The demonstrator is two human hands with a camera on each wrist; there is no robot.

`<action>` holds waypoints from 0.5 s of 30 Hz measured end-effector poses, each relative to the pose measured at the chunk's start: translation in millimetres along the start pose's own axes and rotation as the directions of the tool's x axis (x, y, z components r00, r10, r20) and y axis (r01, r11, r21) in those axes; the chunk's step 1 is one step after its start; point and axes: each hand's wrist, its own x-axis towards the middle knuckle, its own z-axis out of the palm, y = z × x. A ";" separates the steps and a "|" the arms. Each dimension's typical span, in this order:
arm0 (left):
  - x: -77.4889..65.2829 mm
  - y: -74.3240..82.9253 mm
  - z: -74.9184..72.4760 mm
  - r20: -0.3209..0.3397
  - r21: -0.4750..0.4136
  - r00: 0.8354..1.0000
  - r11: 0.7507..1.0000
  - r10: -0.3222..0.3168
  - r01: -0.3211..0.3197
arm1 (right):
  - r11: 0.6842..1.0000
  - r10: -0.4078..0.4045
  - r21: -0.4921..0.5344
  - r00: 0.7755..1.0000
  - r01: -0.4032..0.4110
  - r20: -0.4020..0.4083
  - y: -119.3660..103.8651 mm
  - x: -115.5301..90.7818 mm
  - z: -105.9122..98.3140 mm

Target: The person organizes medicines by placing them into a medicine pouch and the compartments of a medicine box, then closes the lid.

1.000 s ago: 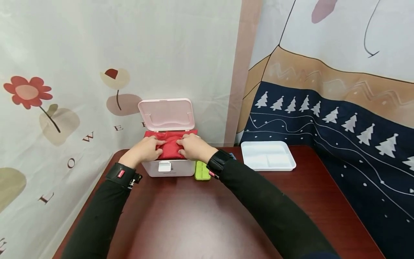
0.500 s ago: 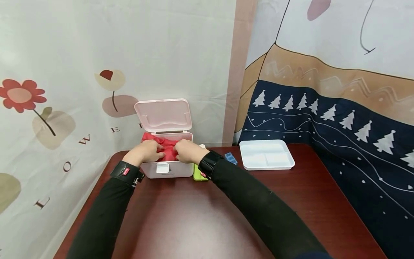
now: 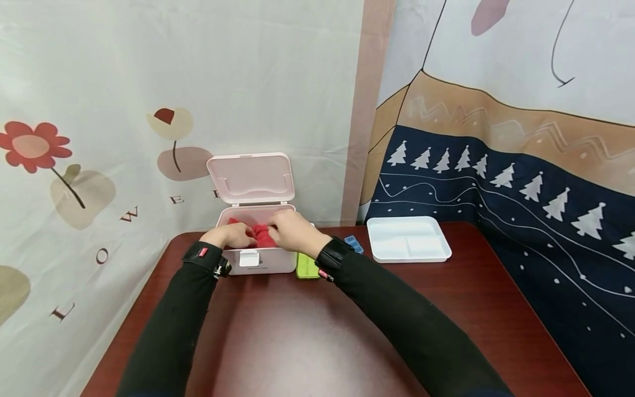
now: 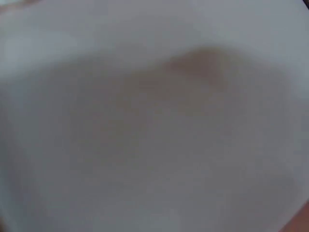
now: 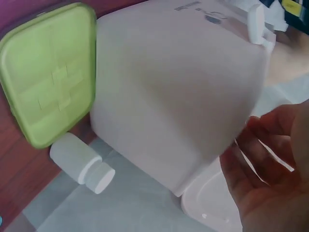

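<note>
A white box [image 3: 268, 263] with a front latch stands at the back of the table, its pink lid [image 3: 253, 179] raised. Crumpled red cloth [image 3: 264, 237] lies inside it. My left hand [image 3: 233, 236] reaches over the front left of the box, fingers down at the cloth. From the right side my right hand [image 3: 296, 229] reaches in, its fingertips right at the cloth. In the right wrist view the curved fingers [image 5: 236, 169] pass behind the box's rim, tips hidden. I cannot tell whether either hand pinches the cloth. The left wrist view is a pale blur.
Against the box's right side is a lime-green compartment case [image 5: 53, 72], with a small white bottle [image 5: 77, 157] beside it. A blue compartment case [image 3: 354, 244] lies farther right, then a white divided tray [image 3: 409, 240]. Fabric hangings stand behind the table [image 3: 278, 331].
The red cloth has gone down from above the rim into the box, and its back part shows less. Both hands moved with it; the right hand has since risen slightly.
</note>
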 end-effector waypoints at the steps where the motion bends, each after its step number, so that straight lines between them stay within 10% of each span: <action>1: -0.6 -0.3 1.6 -0.034 -0.003 0.999 1.000 0.004 -0.004 | 1.000 -0.002 0.016 1.000 0.002 -0.016 1.6 -3.1 -2.1; 4: -2.8 2.3 5.9 -0.196 -0.002 0.980 1.000 0.020 -0.021 | 0.998 0.004 0.055 1.000 -0.003 -0.019 7.8 -15.7 -13.9; 10: -24.4 44.5 7.8 -0.560 -0.011 0.823 0.993 0.093 -0.120 | 0.986 0.123 0.108 0.992 -0.125 0.021 28.0 -55.5 -49.9; 15: -42.9 104.3 6.9 -0.574 -0.057 0.796 0.960 0.192 -0.273 | 0.946 0.301 0.127 0.954 -0.298 -0.002 65.2 -104.4 -77.5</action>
